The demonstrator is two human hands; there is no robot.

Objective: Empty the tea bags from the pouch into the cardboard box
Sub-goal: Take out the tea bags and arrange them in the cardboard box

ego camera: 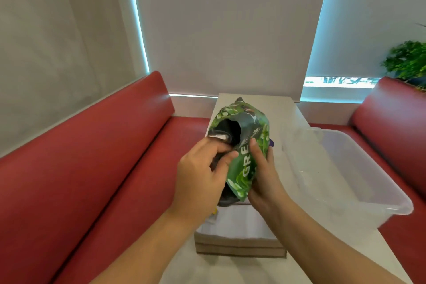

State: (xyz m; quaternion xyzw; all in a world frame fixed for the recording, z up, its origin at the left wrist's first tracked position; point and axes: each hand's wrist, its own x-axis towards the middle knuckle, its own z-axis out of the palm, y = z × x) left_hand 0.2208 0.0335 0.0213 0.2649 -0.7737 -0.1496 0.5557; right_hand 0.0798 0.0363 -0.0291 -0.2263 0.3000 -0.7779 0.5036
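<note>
The pouch (244,145) is up in the air directly over the cardboard box (239,246), clear of it and gripped from both sides. It is a glossy green bag printed with leaves, and the white letters "GRE" run along the side facing the person. It is crumpled and tilted, with its mouth gaping at the end farther from the box, and the lining inside looks dark and silvery. Something small and white shows at the lip of the mouth. I cannot tell whether it is a tea bag or part of the pouch.

The left hand (202,177) is curled round the pouch's left edge, with its fingertips up by the opening. The right hand (265,175) grips the right side, thumb pressed on the printed face.

The box is brown, open at the top and pale inside, and it sits on the white counter (253,104). A clear plastic tub (345,180) stands just to the right of the box. Red benches (92,168) run along either side of it, and a leafy plant (408,60) stands well beyond it on the far right.
</note>
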